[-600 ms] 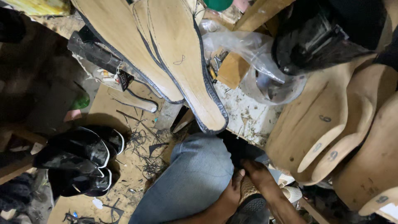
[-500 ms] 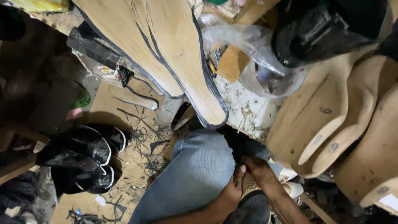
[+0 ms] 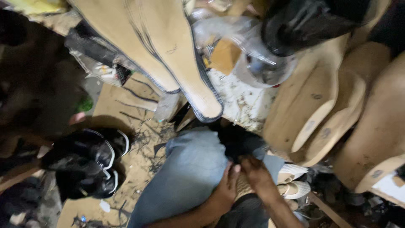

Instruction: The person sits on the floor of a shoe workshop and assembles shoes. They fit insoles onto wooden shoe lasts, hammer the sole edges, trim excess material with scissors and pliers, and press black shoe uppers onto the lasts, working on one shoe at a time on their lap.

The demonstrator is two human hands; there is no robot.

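Head view. Both hands meet low in the frame, at about 6 o'clock, over the person's lap. The left hand point(image 3: 225, 190) lies with fingers curled against a tan, woven-textured piece point(image 3: 241, 188), which sits between the two hands and shows only as a narrow strip. The right hand point(image 3: 258, 175) covers that strip from the 3 o'clock side, its fingertips touching a dark item point(image 3: 238, 141) just above. Whether either grip is closed on the woven piece cannot be told: the fingers hide the contact and the picture is blurred there. The woven piece rests against the inner side of the jeans-clad leg point(image 3: 190, 173), which runs from centre toward 7 o'clock.

At 12 o'clock, two long tan insole boards with dark stitched edging point(image 3: 168, 50) slant down, their tips overhanging the leg. Just to their right lies a crumpled clear plastic bag point(image 3: 253, 55), with a tan block inside it, on a speckled white bench point(image 3: 238, 99). A black shoe upper point(image 3: 312, 21) sits at 1 o'clock. Stacked tan sole blanks point(image 3: 337, 101) fill the 3 o'clock side. A pair of white shoe soles point(image 3: 295, 181) lies just right of the right hand.

At 8 o'clock, black shoe uppers with white trim point(image 3: 88, 162) rest on a cardboard-covered floor point(image 3: 135, 169) strewn with dark offcuts.
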